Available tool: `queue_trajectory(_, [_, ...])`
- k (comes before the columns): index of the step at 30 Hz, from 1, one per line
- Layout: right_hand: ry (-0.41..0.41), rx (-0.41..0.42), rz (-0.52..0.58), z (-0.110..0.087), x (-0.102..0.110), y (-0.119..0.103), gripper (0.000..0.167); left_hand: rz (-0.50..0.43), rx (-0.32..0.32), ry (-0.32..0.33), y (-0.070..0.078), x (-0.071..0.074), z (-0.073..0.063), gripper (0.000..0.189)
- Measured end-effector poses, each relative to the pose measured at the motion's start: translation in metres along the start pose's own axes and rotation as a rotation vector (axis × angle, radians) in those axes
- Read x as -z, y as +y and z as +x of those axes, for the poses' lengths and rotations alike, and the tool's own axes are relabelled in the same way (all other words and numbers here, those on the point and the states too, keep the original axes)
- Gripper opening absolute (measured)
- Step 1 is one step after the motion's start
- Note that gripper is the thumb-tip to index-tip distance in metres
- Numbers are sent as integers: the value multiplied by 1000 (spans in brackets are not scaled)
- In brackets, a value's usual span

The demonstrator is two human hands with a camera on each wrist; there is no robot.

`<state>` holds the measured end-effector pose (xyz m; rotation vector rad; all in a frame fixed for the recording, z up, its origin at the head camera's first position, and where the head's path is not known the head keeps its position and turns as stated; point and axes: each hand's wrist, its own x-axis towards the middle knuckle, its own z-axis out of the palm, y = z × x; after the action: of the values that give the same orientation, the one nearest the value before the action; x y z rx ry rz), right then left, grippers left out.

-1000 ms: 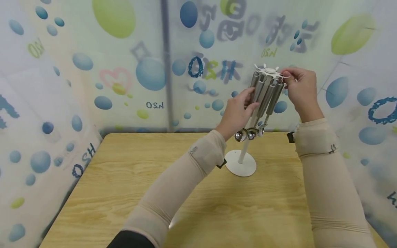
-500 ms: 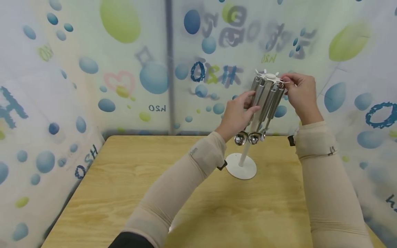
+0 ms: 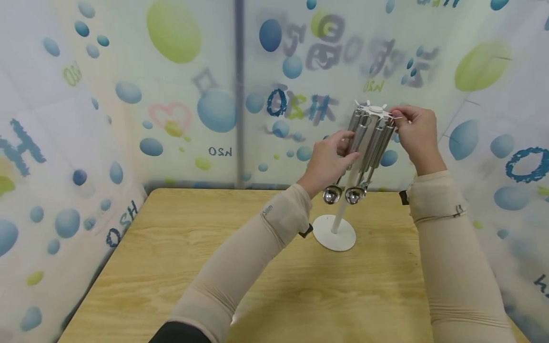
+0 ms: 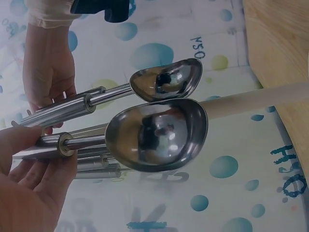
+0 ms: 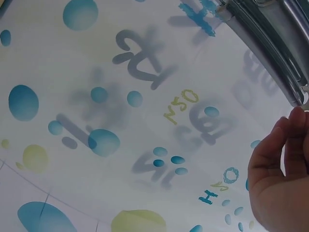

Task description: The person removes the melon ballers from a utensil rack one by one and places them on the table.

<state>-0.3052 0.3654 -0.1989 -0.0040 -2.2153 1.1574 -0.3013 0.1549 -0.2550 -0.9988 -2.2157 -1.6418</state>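
A white utensil stand (image 3: pixel 375 110) with a star-shaped top holds several hanging metal utensils. In the left wrist view, two of these are ice cream scoops, a nearer scoop (image 4: pixel 157 135) and a farther scoop (image 4: pixel 166 79), both with thick cylindrical handles. My left hand (image 3: pixel 327 159) holds the nearer one by its handle, thumb (image 4: pixel 19 142) on one side and fingers on the other. At the right edge of the top, my right hand (image 3: pixel 418 133) pinches a white prong between thumb and forefinger. In the right wrist view, that hand's fingertips meet just below a handle's end (image 5: pixel 294 94).
The stand's round white base (image 3: pixel 334 240) rests on a wooden table (image 3: pixel 193 247), towards the back right. Printed curtains (image 3: pixel 180 143) with blue and green shapes hang behind the table and along both sides.
The top of the stand and its scoops have turned slightly, with two bowls now farther apart. Both hands keep their holds. The whole head view has shifted a little downward.
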Motion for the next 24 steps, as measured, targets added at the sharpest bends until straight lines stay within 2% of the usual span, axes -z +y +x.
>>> queue_trajectory(9, [0, 6, 17, 1, 0, -2, 28, -19, -35, 14, -5, 4, -4, 45])
queue_trajectory(15, [6, 25, 28, 1, 0, 0, 28, -18, 2, 5, -9, 7, -9, 46])
queue_trajectory(24, [-5, 26, 19, 1, 2, 5, 30, -3, 4, 10, -20, 11, -17, 45])
